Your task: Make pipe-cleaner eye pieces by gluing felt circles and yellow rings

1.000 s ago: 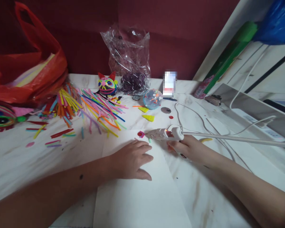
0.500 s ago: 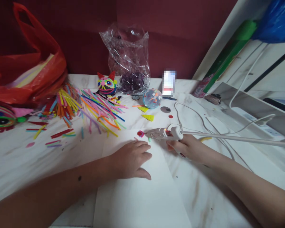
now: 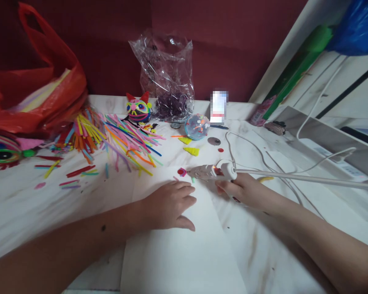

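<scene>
My right hand (image 3: 247,191) is closed around the glue gun (image 3: 213,171). Its nozzle points left at a small pink disc (image 3: 180,172) on the far edge of the white paper (image 3: 178,257). My left hand (image 3: 168,205) lies flat on the paper just near of the disc, fingers spread, holding nothing.

The right hand (image 3: 243,191) hides the glue gun's (image 3: 210,171) grip; a pixelated box (image 3: 218,107) is unreadable.

The right hand (image 3: 243,190) is gripping a white glue gun (image 3: 213,171) at frame centre, its nozzle touching a small pink piece (image 3: 180,172). The left hand (image 3: 168,204) is lying flat, fingers spread, on a white sheet (image 3: 184,253). Coloured strips (image 3: 116,141) are lying at upper left.
</scene>
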`<state>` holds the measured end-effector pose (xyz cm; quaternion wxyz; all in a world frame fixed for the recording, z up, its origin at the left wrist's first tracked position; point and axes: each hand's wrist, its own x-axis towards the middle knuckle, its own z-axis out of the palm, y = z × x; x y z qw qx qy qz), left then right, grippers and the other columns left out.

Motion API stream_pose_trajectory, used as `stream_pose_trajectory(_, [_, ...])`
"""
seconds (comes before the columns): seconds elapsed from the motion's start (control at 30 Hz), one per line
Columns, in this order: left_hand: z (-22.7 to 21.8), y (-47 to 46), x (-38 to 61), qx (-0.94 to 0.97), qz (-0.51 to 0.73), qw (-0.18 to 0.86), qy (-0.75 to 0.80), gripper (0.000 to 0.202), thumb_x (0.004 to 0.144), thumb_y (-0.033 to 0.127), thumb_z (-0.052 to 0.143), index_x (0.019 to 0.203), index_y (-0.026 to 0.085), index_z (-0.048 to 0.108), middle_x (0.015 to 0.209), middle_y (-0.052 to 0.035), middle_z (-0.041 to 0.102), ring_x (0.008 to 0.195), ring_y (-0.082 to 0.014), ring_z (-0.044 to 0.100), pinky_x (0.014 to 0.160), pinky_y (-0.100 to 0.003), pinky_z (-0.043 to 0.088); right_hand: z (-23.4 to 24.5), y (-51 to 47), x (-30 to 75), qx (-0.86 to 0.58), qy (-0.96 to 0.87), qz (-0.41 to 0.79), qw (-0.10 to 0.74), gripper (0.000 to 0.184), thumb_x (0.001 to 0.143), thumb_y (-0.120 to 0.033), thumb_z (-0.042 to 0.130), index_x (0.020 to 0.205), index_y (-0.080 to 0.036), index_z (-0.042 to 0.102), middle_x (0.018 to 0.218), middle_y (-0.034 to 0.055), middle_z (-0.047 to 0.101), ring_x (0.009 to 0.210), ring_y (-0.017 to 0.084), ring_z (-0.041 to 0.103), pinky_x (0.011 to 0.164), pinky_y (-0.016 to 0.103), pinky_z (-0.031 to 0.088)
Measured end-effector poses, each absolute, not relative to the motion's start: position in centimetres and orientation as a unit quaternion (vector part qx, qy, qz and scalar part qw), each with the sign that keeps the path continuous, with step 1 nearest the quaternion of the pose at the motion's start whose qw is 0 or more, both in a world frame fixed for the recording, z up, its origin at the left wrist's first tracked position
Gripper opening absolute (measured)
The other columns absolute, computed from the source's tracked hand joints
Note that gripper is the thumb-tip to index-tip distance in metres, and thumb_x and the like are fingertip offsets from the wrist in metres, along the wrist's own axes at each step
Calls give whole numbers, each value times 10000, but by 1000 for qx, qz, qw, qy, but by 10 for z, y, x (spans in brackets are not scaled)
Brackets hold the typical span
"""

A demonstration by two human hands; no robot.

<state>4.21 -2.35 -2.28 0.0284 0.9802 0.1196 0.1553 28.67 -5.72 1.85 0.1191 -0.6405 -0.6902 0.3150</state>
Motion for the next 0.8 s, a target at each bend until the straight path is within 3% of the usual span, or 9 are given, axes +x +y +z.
stream_pose_trajectory(0.8, [-24, -24, 42, 980, 157, 31, 119, 549, 772, 626, 555, 971, 120, 628, 1129, -172, 615, 1059, -288, 555, 896, -390, 439, 22, -58, 284, -638, -692, 312, 127, 353, 834, -419, 400, 655, -182, 589, 563, 7, 555, 535, 142, 485, 524, 263, 377])
